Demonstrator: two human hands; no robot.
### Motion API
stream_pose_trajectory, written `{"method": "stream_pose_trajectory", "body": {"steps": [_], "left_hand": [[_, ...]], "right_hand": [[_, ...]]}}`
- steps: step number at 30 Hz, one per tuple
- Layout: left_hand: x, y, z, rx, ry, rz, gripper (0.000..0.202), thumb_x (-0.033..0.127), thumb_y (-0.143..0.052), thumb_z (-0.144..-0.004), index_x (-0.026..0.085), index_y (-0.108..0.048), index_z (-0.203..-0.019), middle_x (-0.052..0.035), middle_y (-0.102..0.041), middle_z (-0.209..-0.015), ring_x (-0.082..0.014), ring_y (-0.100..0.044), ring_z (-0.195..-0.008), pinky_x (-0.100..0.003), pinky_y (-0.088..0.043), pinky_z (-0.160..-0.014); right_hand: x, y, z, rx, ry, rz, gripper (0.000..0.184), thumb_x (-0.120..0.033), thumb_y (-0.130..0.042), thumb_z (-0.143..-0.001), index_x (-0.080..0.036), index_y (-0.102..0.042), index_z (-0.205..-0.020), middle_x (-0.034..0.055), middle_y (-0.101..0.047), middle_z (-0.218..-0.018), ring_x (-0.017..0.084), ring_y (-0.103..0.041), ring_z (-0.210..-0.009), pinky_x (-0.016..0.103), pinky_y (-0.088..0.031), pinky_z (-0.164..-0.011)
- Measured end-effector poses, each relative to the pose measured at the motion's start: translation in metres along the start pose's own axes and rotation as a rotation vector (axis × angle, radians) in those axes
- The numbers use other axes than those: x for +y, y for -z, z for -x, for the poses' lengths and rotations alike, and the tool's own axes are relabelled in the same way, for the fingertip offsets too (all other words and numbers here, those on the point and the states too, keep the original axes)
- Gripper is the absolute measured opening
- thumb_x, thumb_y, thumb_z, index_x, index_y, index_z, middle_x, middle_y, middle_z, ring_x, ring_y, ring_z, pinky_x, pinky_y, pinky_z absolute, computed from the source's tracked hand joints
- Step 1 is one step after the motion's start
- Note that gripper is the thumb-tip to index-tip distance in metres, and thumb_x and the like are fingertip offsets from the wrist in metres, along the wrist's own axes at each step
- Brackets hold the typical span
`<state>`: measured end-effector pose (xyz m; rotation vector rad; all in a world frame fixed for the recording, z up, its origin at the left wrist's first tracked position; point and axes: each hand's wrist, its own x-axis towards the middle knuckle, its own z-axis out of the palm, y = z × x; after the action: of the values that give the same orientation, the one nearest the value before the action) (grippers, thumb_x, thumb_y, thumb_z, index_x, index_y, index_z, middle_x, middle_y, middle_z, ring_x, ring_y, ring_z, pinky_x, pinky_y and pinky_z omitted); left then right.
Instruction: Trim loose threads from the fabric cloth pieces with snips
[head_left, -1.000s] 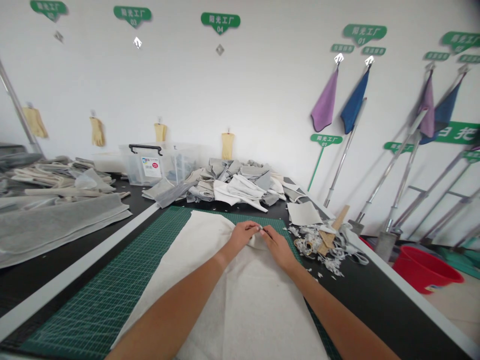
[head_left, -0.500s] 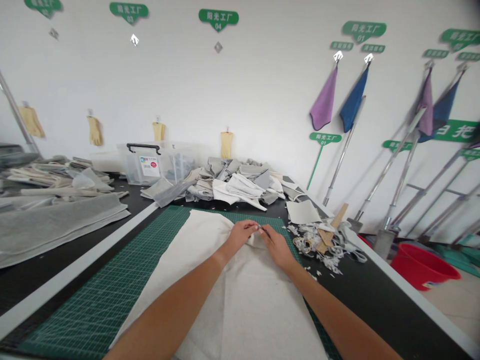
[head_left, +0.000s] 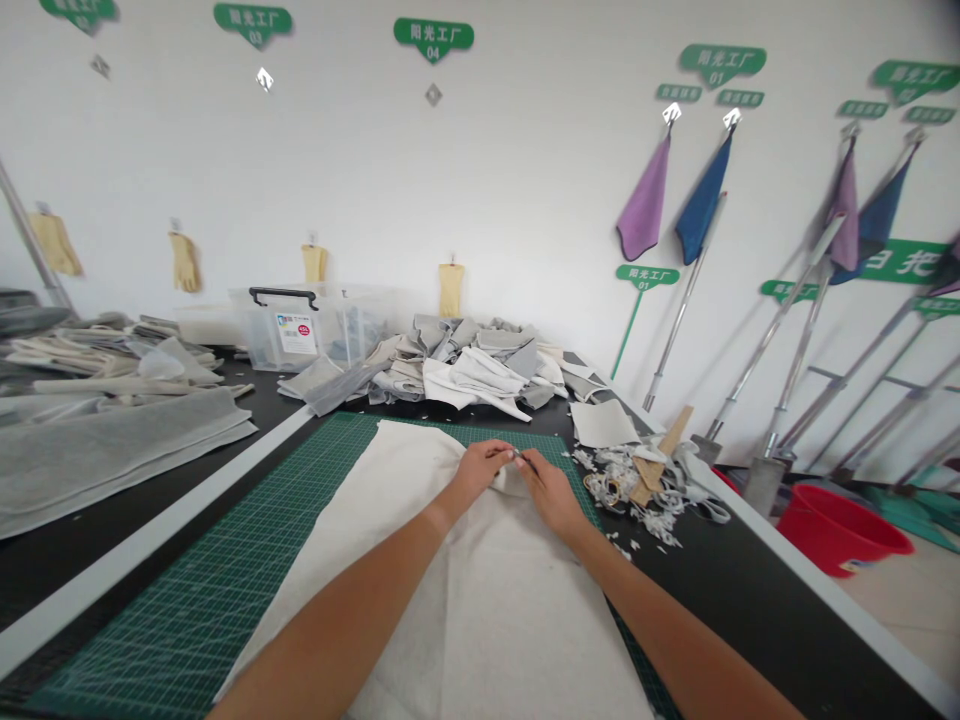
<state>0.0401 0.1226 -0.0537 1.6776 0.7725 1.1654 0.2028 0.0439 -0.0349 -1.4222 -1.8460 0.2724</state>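
Left hand [head_left: 476,475] and right hand [head_left: 551,497] pinch a raised fold of cream cloth [head_left: 480,610], fingertips meeting at a small metal item [head_left: 517,456], perhaps a needle, though it is too small to tell. The cloth lies on a green cutting mat [head_left: 187,600].

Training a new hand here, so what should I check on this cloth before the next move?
1. Cream cloth lying flat: not ok, it bunches into a fold under the hands.
2. Left hand and right hand at the fold: ok, they meet there.
3. Small metal tool between the fingertips: cannot tell what it is or which hand grips it.
4. Cloth's far edge on the green cutting mat: ok.
5. White offcuts off the mat: ok, they lie on the black table to its right.
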Motion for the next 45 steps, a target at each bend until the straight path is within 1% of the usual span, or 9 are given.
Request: {"method": "stream_pose_trajectory", "body": {"steps": [15,21,24,27,30,32,35,37,45], "left_hand": [[0.004,0.000,0.002,0.009,-0.031,0.001,0.028,0.039,-0.066,-0.083,0.015,-0.077,-0.093,-0.0078,-0.076,-0.094,-0.0196,-0.067,-0.088,-0.028,-0.050,-0.082],[0.009,-0.001,0.003,0.017,-0.001,-0.008,0.031,0.042,-0.066,-0.083,0.015,-0.077,-0.092,-0.0079,-0.076,-0.092,-0.0197,-0.067,-0.085,-0.029,-0.050,-0.080],[0.012,-0.001,0.003,0.011,-0.010,-0.002,0.032,0.043,-0.066,-0.083,0.015,-0.077,-0.093,-0.0076,-0.076,-0.093,-0.0195,-0.066,-0.086,-0.029,-0.050,-0.081],[0.011,0.000,0.003,0.011,-0.020,0.002,0.031,0.042,-0.065,-0.083,0.015,-0.077,-0.094,-0.0078,-0.076,-0.094,-0.0195,-0.067,-0.086,-0.029,-0.050,-0.082],[0.008,-0.001,0.003,0.003,-0.029,-0.007,0.029,0.040,-0.065,-0.084,0.015,-0.076,-0.094,-0.0080,-0.076,-0.094,-0.0197,-0.067,-0.087,-0.030,-0.050,-0.083],[0.005,-0.001,0.002,-0.005,-0.041,-0.013,0.026,0.036,-0.064,-0.084,0.015,-0.076,-0.093,-0.0079,-0.076,-0.095,-0.0198,-0.067,-0.088,-0.029,-0.050,-0.084],[0.002,-0.001,0.000,0.003,-0.056,-0.025,0.022,0.030,-0.063,-0.083,0.015,-0.075,-0.093,-0.0078,-0.076,-0.096,-0.0197,-0.068,-0.090,-0.029,-0.050,-0.085],[0.001,-0.002,-0.001,0.003,-0.059,-0.025,0.020,0.028,-0.063,-0.082,0.015,-0.075,-0.092,-0.0079,-0.076,-0.096,-0.0197,-0.068,-0.090,-0.029,-0.050,-0.085],[-0.003,-0.001,-0.002,0.000,-0.044,-0.037,0.021,0.029,-0.064,-0.082,0.015,-0.076,-0.092,-0.0084,-0.076,-0.095,-0.0197,-0.068,-0.088,-0.029,-0.051,-0.083]], "right_hand": [[0.002,-0.003,-0.001,0.026,-0.001,-0.042,0.037,-0.049,-0.036,-0.102,-0.022,-0.061,-0.098,0.0027,-0.065,-0.080,0.019,-0.059,-0.072,0.027,-0.040,-0.069],[-0.001,-0.002,-0.001,0.062,-0.012,-0.100,0.039,-0.052,-0.038,-0.101,-0.022,-0.062,-0.094,0.0016,-0.063,-0.079,0.018,-0.056,-0.071,0.027,-0.040,-0.069],[-0.003,-0.002,-0.002,0.078,-0.045,-0.221,0.041,-0.056,-0.041,-0.098,-0.021,-0.062,-0.091,0.0017,-0.062,-0.074,0.017,-0.053,-0.066,0.026,-0.040,-0.062],[-0.003,-0.002,-0.004,0.045,-0.130,-0.361,0.043,-0.059,-0.044,-0.094,-0.021,-0.063,-0.087,-0.0004,-0.054,-0.061,0.015,-0.045,-0.053,0.025,-0.035,-0.050],[-0.002,-0.002,-0.005,0.025,-0.183,-0.405,0.043,-0.059,-0.046,-0.092,-0.020,-0.065,-0.087,-0.0018,-0.050,-0.057,0.013,-0.040,-0.048,0.024,-0.031,-0.046],[-0.003,-0.002,-0.005,0.042,-0.161,-0.366,0.041,-0.057,-0.048,-0.092,-0.020,-0.065,-0.087,-0.0007,-0.054,-0.061,0.014,-0.044,-0.053,0.024,-0.034,-0.049],[-0.005,-0.002,-0.003,0.087,-0.097,-0.264,0.039,-0.055,-0.047,-0.094,-0.021,-0.065,-0.087,0.0012,-0.062,-0.075,0.017,-0.053,-0.068,0.025,-0.041,-0.062],[-0.005,-0.003,-0.003,0.092,-0.073,-0.202,0.038,-0.054,-0.045,-0.096,-0.022,-0.064,-0.089,0.0012,-0.064,-0.081,0.018,-0.056,-0.075,0.027,-0.042,-0.069],[0.002,-0.005,-0.003,0.059,-0.055,-0.098,0.037,-0.053,-0.042,-0.099,-0.023,-0.063,-0.095,0.0013,-0.066,-0.083,0.020,-0.060,-0.075,0.028,-0.041,-0.072]]}}
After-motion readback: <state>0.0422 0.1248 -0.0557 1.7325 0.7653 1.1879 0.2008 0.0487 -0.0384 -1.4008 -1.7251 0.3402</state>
